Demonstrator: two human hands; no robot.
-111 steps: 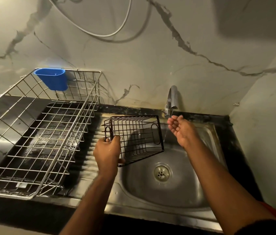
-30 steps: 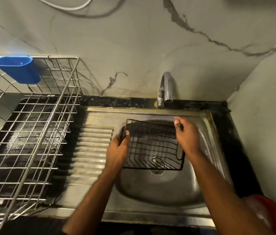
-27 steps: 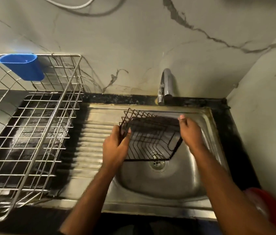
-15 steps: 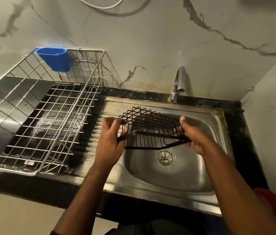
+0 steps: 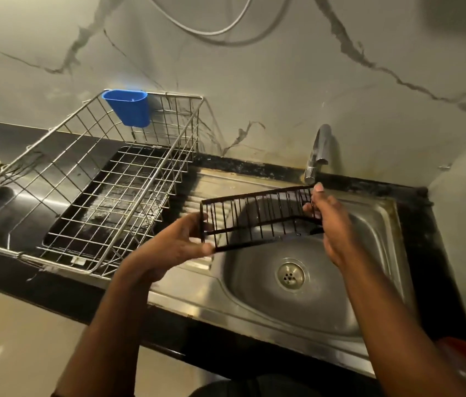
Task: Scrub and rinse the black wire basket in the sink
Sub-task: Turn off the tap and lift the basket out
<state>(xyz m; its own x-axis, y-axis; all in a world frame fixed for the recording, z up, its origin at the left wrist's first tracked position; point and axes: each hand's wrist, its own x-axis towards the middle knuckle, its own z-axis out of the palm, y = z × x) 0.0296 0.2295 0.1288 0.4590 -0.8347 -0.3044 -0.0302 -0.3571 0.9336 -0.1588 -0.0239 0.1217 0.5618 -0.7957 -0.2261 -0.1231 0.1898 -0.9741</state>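
Head view. Black wire basket (image 5: 257, 217) is held in the air above the sink (image 5: 380, 282), tipped on edge, clear of the bowl. Left hand (image 5: 173, 247) grips its left end, thumb on the lower wire; right hand (image 5: 333, 222) is closed on its right end. Tap (image 5: 317, 151) sits just behind the basket; no water stream visible. No sponge or brush in view. Dish rack (image 5: 106, 190) stands left, on the counter.

Judgement: rinse or shake-off stage, scrubbing apparently over. Next move probably needs a steady two-hand hold while turning or draining it.
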